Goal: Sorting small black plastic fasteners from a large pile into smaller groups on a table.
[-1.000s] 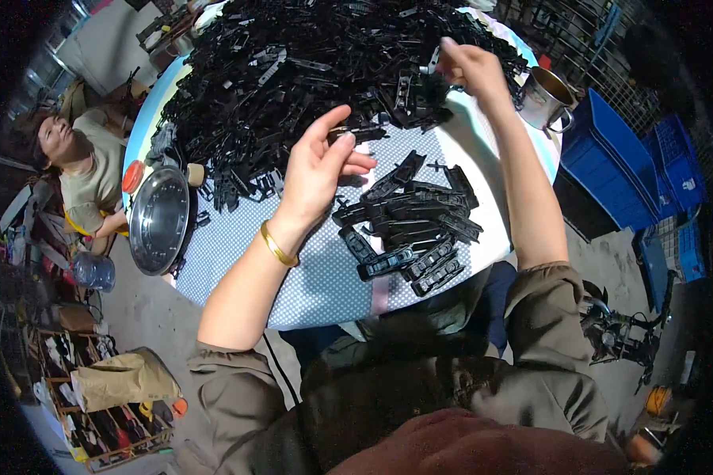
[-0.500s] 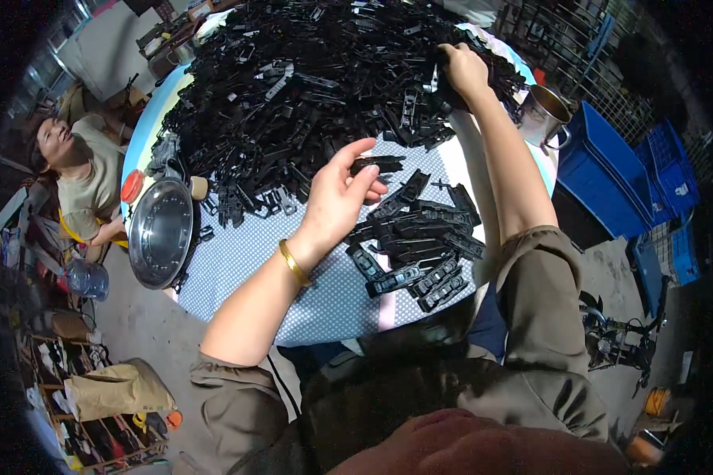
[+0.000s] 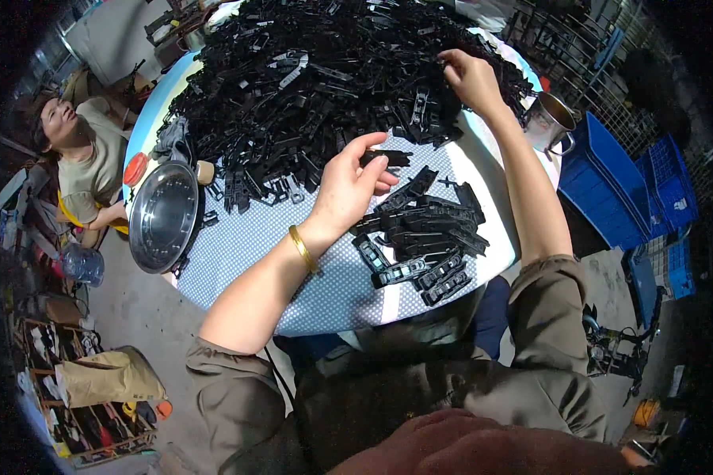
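My left hand (image 3: 348,182), wearing a gold bangle, pinches a slim black plastic part (image 3: 390,157) between thumb and fingers, above the table's middle. Just to its right, a loose stack of similar long black parts (image 3: 432,226) lies near the front edge; a few show pale inner pieces. Farther off, my right hand (image 3: 475,81) hovers at the right side of a large heap of black plastic parts (image 3: 317,95). Its index finger and thumb are bent and apart, with no part discernible between them against the dark heap.
On the table's left stand a clear round bowl (image 3: 164,218), a red lid (image 3: 136,169) and a grey cloth (image 3: 172,137). A metal mug (image 3: 548,123) is at the right edge, beside blue crates (image 3: 610,186). A person (image 3: 91,158) sits to the left.
My right hand's thumb and index finger have come apart over the heap. My left hand keeps its grip on the black part. The whole view has shifted slightly.
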